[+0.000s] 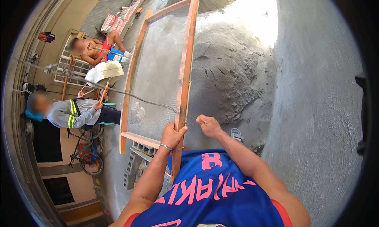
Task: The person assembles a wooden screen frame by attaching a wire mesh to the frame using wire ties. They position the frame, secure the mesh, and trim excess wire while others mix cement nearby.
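Note:
A large sieve (pixel 158 65) of fine mesh in a reddish wooden frame stands tilted in front of me. My left hand (pixel 172 137) is wrapped round the frame's near right rail (pixel 183 96), low down by my body. A grey rope (pixel 146 100) runs from the left to this rail, just above that hand. Right of the rail, my right hand (pixel 210 126) is closed, thumb side up. A thin dark wire or nail (pixel 189 124) sticks out of the rail toward it; whether the fingers hold anything is hidden.
Beyond the rail rises a grey heap of sand (pixel 225 77), beside a rough plastered wall (pixel 319 108). At left, one person holds the orange handles of a white wheelbarrow (pixel 104 71); another sits with a shovel (pixel 104 50). Hollow blocks (pixel 129 171) and a bicycle (pixel 90 162) stand lower left.

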`<state>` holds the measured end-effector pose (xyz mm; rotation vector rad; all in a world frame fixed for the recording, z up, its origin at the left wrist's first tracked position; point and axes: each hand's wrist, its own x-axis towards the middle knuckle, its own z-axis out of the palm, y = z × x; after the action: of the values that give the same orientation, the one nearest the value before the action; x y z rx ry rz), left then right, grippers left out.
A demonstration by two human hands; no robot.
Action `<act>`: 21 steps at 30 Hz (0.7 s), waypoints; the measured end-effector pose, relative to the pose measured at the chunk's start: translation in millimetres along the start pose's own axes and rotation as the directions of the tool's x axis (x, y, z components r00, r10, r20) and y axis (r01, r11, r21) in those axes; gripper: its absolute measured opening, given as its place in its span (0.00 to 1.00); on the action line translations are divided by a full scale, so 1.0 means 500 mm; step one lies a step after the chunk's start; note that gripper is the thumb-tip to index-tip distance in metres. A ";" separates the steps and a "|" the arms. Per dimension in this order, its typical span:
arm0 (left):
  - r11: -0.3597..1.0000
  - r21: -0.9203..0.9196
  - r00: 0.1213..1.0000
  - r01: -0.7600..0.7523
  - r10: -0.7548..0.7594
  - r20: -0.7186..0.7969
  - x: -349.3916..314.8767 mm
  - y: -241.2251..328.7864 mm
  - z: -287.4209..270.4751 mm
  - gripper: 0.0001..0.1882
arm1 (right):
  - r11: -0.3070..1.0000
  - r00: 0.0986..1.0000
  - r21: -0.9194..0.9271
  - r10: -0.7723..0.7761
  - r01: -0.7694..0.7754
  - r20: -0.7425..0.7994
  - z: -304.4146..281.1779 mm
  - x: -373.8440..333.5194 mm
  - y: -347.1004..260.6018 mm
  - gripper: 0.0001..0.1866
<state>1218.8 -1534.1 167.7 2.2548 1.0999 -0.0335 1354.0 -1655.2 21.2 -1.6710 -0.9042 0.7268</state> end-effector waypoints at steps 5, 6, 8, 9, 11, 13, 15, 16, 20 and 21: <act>0.991 -0.019 0.985 -0.132 0.129 -0.114 -0.005 -0.024 0.027 0.13 | 0.999 0.992 0.035 0.004 -0.008 0.126 0.052 0.006 -0.017 0.19; 0.992 -0.006 0.985 -0.126 0.125 -0.121 -0.006 -0.025 0.031 0.13 | 0.999 0.988 0.023 0.034 -0.038 0.148 0.055 0.006 -0.018 0.18; 0.993 0.016 0.982 -0.116 0.117 -0.147 -0.013 -0.025 0.038 0.14 | 0.999 0.985 0.015 0.034 -0.037 0.169 0.055 0.002 -0.020 0.17; 0.993 0.028 0.979 -0.118 0.121 -0.166 -0.016 -0.024 0.042 0.14 | 0.999 0.984 -0.010 0.050 -0.049 0.170 0.053 0.001 -0.020 0.17; 0.992 0.066 0.977 -0.111 0.122 -0.178 -0.021 -0.022 0.049 0.14 | 0.996 0.977 0.012 0.081 -0.085 0.197 0.049 -0.003 -0.023 0.16; 0.988 0.124 0.975 -0.097 0.119 -0.186 -0.022 -0.023 0.055 0.14 | 0.995 0.977 0.022 0.090 -0.096 0.192 0.046 -0.006 -0.028 0.16; 0.986 0.118 0.972 -0.118 0.139 -0.187 -0.024 -0.026 0.061 0.14 | 0.996 0.979 0.031 0.079 -0.086 0.190 0.047 -0.009 -0.037 0.16; 0.984 0.121 0.967 -0.130 0.152 -0.204 -0.024 -0.029 0.064 0.15 | 0.996 0.983 0.053 0.064 -0.074 0.174 0.048 -0.010 -0.042 0.16; 0.984 0.109 0.957 -0.141 0.164 -0.239 -0.019 -0.049 0.081 0.13 | 0.992 0.980 0.063 0.098 -0.111 0.173 0.051 -0.007 -0.055 0.14; 0.983 0.110 0.956 -0.144 0.167 -0.240 -0.016 -0.055 0.085 0.13 | 0.988 0.974 0.034 0.145 -0.153 0.172 0.051 -0.005 -0.057 0.14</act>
<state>1204.2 -1550.1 121.4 2.4719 1.0599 0.2771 1325.7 -1639.8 42.0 -1.6665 -0.8777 0.9974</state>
